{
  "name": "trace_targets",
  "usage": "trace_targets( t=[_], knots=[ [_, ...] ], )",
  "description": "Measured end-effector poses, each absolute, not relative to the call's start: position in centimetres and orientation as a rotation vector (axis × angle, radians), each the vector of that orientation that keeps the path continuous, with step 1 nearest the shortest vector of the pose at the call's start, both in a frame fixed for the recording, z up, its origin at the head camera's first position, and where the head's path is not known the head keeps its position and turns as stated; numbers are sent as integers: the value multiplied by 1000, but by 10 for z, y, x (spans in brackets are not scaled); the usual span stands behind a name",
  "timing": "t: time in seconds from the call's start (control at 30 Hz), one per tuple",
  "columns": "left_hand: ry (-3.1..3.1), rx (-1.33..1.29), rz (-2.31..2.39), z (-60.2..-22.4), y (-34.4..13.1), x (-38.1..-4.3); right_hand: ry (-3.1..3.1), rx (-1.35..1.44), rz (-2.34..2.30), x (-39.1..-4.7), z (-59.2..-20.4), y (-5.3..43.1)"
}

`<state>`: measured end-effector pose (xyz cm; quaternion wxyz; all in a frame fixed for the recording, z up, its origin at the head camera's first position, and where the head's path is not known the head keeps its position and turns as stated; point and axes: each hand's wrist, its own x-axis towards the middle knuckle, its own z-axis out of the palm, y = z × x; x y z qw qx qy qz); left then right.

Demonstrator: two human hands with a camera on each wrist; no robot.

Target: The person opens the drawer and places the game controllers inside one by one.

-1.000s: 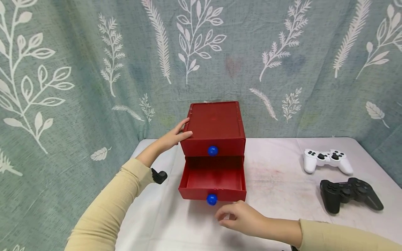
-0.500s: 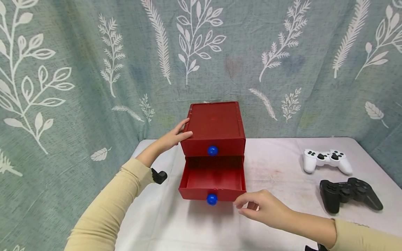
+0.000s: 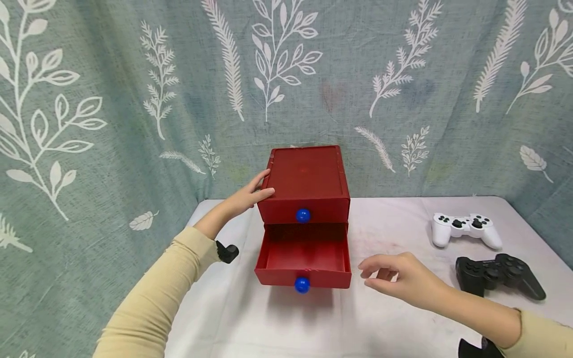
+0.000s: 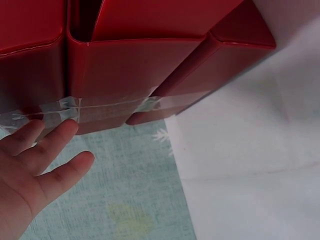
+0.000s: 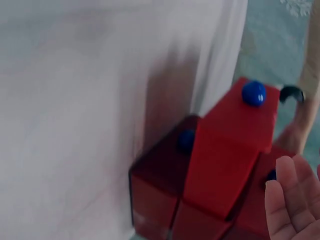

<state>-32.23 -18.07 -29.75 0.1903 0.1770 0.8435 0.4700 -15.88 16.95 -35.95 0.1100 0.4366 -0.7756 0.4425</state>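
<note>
A red chest of drawers [image 3: 306, 172] with blue round knobs stands on the table. Its open drawer [image 3: 302, 277] juts out toward me and shows a bare red inside. In the right wrist view this pulled-out drawer [image 5: 222, 170] sits between two others. My left hand [image 3: 240, 201] rests on the chest's left upper edge, thumb and fingers spread. The left wrist view has that hand's fingers [image 4: 57, 142] beside the chest's taped side. To the right of the open drawer, my right hand [image 3: 405, 276] hovers with fingers loosely bent and holds nothing.
On the right of the white-covered table [image 3: 389, 318] lie a white game controller [image 3: 467, 229] and a black game controller [image 3: 499, 276]. The right forearm passes in front of the black one's edge. A leaf-patterned green curtain [image 3: 340, 99] hangs behind and at the left.
My right hand has moved right and slightly up, away from the front of the open drawer. The left hand, the chest and the drawer stay as they were.
</note>
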Motion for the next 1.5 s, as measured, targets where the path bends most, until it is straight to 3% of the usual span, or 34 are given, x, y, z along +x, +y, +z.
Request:
trace_targets(
  t=[0.47, 0.83, 1.2, 1.5],
  knots=[
    [2347, 495, 1325, -286, -176, -310, -2500, 989, 1175, -176, -341, 222],
    [2374, 501, 1328, -307, -183, -331, -2600, 992, 1093, -194, -328, 273],
    [2402, 517, 1293, -311, -185, -332, -2713, 677, 895, -211, -339, 338],
    [2381, 501, 1282, -287, -177, -311, -2868, 477, 841, -213, -366, 385]
  ],
)
